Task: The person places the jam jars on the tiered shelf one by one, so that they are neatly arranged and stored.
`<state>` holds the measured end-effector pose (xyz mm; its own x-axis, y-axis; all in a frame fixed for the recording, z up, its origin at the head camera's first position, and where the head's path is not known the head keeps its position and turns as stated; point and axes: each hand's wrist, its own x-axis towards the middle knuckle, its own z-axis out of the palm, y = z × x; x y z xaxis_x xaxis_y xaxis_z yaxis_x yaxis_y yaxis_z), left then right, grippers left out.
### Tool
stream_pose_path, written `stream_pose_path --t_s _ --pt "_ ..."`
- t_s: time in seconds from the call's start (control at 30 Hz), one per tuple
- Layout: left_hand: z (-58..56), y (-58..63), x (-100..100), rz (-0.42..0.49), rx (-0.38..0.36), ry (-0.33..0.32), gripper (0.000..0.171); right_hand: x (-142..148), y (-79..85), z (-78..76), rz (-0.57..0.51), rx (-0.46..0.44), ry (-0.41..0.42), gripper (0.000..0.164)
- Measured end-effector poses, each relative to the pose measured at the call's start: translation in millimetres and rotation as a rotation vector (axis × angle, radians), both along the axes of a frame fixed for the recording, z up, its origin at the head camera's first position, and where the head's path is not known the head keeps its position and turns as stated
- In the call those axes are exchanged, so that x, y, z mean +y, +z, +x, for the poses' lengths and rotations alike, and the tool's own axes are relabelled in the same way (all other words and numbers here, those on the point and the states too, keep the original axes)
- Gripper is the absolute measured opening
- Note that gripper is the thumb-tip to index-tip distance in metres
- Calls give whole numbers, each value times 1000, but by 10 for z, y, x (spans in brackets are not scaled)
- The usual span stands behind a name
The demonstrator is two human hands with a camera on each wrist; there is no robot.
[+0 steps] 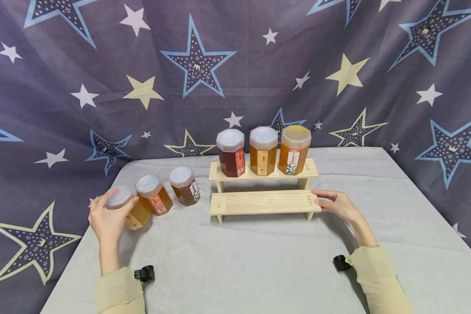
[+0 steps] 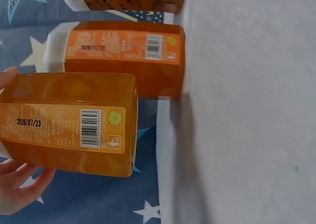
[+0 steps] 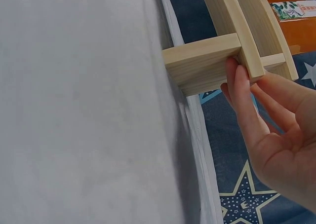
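My left hand (image 1: 109,218) grips an amber jar (image 1: 138,216) by its white lid, thumb on one side and fingers on the other. In the left wrist view the jar (image 2: 69,123) hangs a little above the cloth, its orange label and barcode facing the camera. Beside it stand an orange-labelled jar (image 1: 155,195) and a dark-flecked jar (image 1: 185,186). At the right end of the lower shelf of a two-tier wooden stand (image 1: 259,203), my right hand (image 1: 339,205) pinches the board's edge between thumb and fingers; the right wrist view shows this hand (image 3: 276,120) from below.
On the upper shelf stand a dark red jar (image 1: 231,155), an amber jar (image 1: 263,152) and a yellow-lidded jar (image 1: 294,150). A pale grey cloth (image 1: 235,266) covers the table. Behind and at the sides hangs a star-patterned curtain (image 1: 251,78).
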<state>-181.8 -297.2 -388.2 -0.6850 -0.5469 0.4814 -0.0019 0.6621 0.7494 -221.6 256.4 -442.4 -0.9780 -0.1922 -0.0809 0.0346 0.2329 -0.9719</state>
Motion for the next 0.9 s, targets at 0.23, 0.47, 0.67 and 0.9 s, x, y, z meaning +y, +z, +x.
stream_pose_path --t_s 0.23,0.47,0.67,0.9 --pt "43 95 91 -7 -2 -24 54 4 -19 -13 5 1 7 49" --pt "86 208 205 -12 9 -45 53 11 -9 -15 0 -3 6 50" --pt "114 299 320 1 10 -65 52 14 -10 -19 -6 -10 3 51" --pt "101 348 477 -9 36 -111 49 8 5 -13 8 -11 -2 50"
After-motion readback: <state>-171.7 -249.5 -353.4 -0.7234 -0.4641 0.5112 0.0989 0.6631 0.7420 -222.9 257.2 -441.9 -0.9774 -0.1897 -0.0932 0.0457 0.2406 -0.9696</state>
